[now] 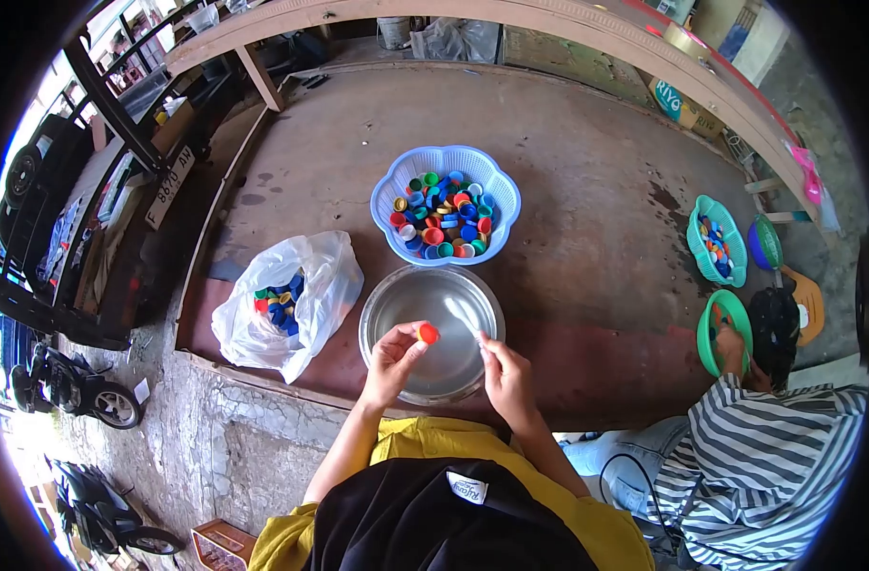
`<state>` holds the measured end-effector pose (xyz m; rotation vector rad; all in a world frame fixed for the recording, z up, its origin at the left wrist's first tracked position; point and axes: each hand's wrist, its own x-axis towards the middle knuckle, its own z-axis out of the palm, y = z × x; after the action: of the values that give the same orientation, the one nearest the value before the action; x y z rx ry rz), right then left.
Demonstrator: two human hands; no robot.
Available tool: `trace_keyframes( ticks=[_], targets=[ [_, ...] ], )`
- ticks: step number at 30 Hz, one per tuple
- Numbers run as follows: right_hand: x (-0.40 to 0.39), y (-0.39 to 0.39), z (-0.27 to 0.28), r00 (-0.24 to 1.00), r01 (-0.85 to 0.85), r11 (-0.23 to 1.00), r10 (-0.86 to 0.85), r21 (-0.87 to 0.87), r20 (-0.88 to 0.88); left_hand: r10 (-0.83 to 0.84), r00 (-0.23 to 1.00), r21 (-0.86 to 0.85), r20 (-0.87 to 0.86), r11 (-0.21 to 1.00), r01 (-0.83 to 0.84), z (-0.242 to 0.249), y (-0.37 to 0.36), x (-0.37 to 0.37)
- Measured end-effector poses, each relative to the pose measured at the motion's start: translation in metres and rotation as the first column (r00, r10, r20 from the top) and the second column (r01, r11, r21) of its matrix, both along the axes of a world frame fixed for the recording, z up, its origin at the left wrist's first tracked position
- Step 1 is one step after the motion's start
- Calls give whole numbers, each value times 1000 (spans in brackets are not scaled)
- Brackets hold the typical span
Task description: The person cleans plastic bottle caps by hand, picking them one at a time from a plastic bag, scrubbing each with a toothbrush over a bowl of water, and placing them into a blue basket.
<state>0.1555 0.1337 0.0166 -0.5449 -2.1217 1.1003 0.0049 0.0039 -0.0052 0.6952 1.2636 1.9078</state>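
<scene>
My left hand [392,364] pinches a red bottle cap [428,333] above the metal basin [370,319]. My right hand [507,379] is closed on a thin whitish tool [473,322], whose exact kind is too blurred to tell. Its tip points up and left, apart from the cap. Just beyond the basin stands a blue plastic basket [385,187] full of coloured bottle caps [444,211]. To the left, an open white plastic bag [325,271] holds more caps [280,305], mostly blue.
At right a co-worker in a striped top [767,447] has a hand [731,347] in a green basin [705,338]. Beyond it is a turquoise basket [698,238] of caps. A wooden rail [434,11] crosses the far side; parked motorcycles [101,395] stand at left.
</scene>
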Motion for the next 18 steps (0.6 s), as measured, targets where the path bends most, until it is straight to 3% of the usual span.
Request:
trace_keyframes(
  ticks=[4,6,8,10,12,14,17,18],
  targets=[
    [8,-19,-12,990,-138,990,139,30,-2,-9,1000,46,-11,999,9,6,5,3],
    [8,-4,-5,995,-66,992,57,109,79,-27,1000,13,-5,1000,27,6,6,4],
    [2,2,-8,997,61,998,-62,-22,-49,-22,1000,2,17,1000,22,5,2,9],
    [7,-8,-7,990,-111,994,113,25,-82,-8,999,28,34,1000,7,9,9,11],
    [8,-19,-10,982,-177,981,170,-86,-80,-61,998,89,33,994,58,20,8,12],
    [8,1,-7,984,-180,983,180,35,4,-41,999,11,-1,999,41,21,5,13],
    [3,7,8,996,-69,997,67,-25,-57,-19,999,15,47,1000,18,13,4,10],
    [5,6,2,988,-139,986,144,93,-54,-9,997,31,77,999,7,14,4,10]
  ],
)
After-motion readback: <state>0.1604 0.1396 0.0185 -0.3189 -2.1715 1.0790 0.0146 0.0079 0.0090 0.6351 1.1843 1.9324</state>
